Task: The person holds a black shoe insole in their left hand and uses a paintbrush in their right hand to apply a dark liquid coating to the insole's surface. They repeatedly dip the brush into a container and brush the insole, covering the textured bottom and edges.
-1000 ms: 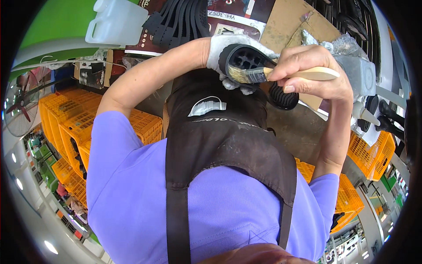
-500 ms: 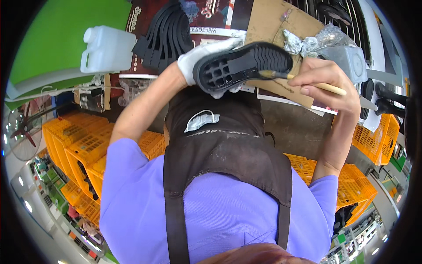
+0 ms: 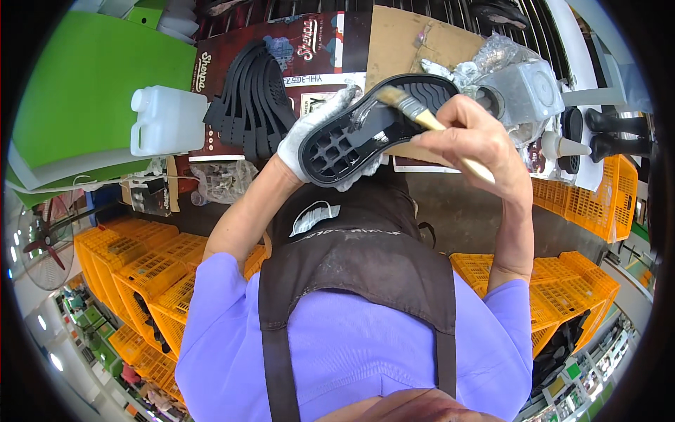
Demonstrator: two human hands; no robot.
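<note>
The white-gloved left grip (image 3: 310, 129) clasps a black shoe sole (image 3: 376, 132), held at the near side of brown cardboard (image 3: 404, 42), its gridded heel to the left, a glossy patch midway; the bare right grip (image 3: 478, 141) pinches a brush (image 3: 422, 114), bristles over the sole; left are fanned black pieces (image 3: 253, 105) and a white jug (image 3: 171, 123), right a clear container (image 3: 533, 90)
</note>
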